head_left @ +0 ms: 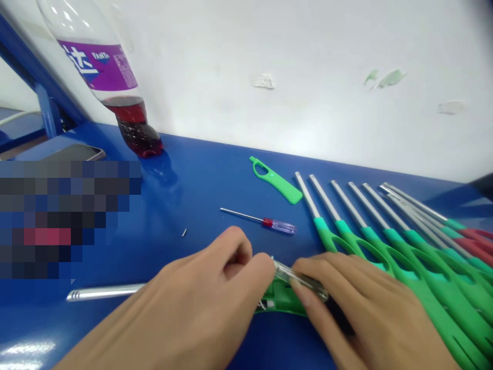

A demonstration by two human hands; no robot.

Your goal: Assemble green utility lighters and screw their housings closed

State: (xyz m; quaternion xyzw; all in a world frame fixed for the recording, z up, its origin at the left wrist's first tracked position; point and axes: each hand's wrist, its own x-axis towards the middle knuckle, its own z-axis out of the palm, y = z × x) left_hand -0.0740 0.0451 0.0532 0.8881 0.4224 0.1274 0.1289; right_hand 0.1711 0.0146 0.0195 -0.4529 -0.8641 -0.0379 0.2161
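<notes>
A green lighter body (pixel 285 298) lies low in the middle, its inner parts showing; its silver tube (pixel 108 293) points left from under my left hand. My left hand (pixel 204 288) is closed at the body, thumb and index finger pressed at one end of a clear part (pixel 300 280). My right hand (pixel 346 298) grips the other end of this clear part between thumb and fingers, just above the green body. Much of the body is hidden by both hands. Above my hands lies a screwdriver (pixel 275 224) with a purple handle, and beyond it a green shell half (pixel 277 182).
Several green lighters (pixel 389 241) with silver tubes lie side by side at the right, with red ones (pixel 473 241) beyond. A bottle (pixel 131 113) stands at the back left near a phone (pixel 79 152). A small metal piece (pixel 184 232) lies left of centre. A white wall rises behind.
</notes>
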